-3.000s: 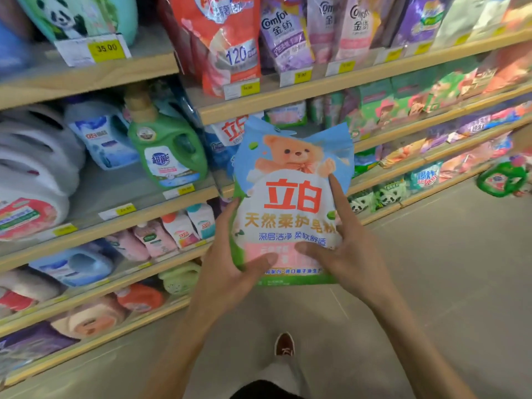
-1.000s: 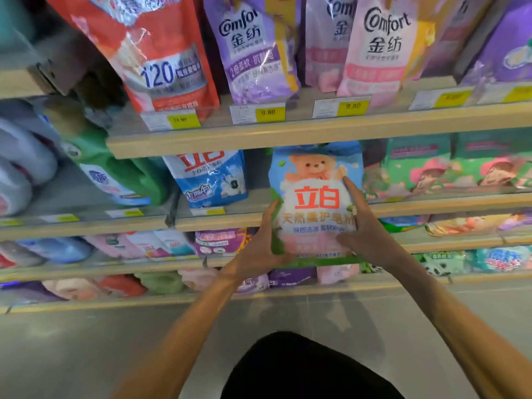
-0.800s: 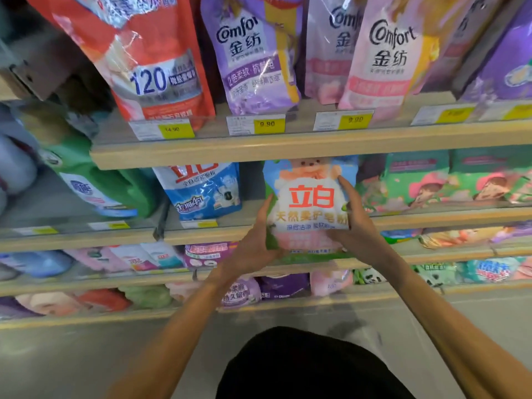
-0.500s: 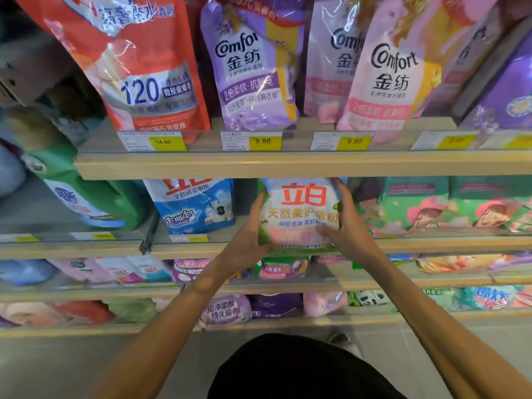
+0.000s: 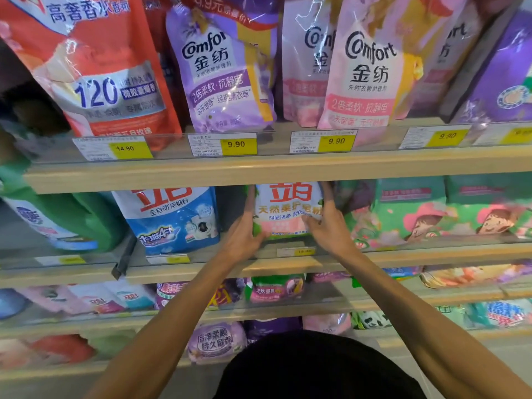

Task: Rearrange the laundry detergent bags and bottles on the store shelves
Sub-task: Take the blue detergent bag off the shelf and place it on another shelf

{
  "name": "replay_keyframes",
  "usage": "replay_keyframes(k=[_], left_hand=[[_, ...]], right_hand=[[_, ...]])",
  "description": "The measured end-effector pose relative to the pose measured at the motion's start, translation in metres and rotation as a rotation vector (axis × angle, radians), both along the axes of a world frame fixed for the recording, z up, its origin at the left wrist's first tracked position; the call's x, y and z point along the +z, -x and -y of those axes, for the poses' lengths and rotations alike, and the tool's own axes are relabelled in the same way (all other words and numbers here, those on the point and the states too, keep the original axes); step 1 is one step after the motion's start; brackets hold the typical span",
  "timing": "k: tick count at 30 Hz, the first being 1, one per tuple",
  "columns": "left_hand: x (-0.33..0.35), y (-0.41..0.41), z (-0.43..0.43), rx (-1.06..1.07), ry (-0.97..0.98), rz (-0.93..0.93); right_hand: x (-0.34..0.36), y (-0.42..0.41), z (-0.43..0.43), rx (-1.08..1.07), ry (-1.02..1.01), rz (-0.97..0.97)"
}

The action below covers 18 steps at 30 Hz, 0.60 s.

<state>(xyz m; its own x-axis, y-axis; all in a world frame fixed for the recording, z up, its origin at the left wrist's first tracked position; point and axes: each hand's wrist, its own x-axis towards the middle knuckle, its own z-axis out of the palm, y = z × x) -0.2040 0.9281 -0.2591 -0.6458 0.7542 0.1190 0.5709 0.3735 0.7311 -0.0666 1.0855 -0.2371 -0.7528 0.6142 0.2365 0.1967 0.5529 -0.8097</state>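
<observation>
Head camera: my left fingers (image 5: 248, 216) and right fingers (image 5: 331, 208) clamp the two sides of the white-and-green plastic detergent bag (image 5: 288, 210), upright on the beige wooden shelf (image 5: 201, 272). A blue plastic pouch (image 5: 172, 217) stands left of my fingers and a green plastic pouch (image 5: 408, 214) right of them.

A white-fronted soft plastic detergent pouch (image 5: 288, 208) with big red characters and a green bottom edge stands upright on the wooden shelf (image 5: 259, 269), top hidden behind the shelf above, gripped at its sides by the left hand (image 5: 241, 240) and the right hand (image 5: 328, 228), between a blue-and-white pouch (image 5: 172, 220) and green pouches (image 5: 408, 214).
</observation>
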Motion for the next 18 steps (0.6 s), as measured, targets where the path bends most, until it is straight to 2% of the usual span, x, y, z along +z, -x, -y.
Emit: replay_keyframes(k=[7, 18], left_hand=[[-0.025, 0.007, -0.019, -0.037, 0.075, -0.003], [-0.023, 0.005, -0.013, -0.065, 0.092, -0.031]], right_hand=[[-0.034, 0.001, -0.009, -0.042, -0.004, 0.09], [-0.022, -0.008, -0.009, -0.039, -0.001, 0.186]])
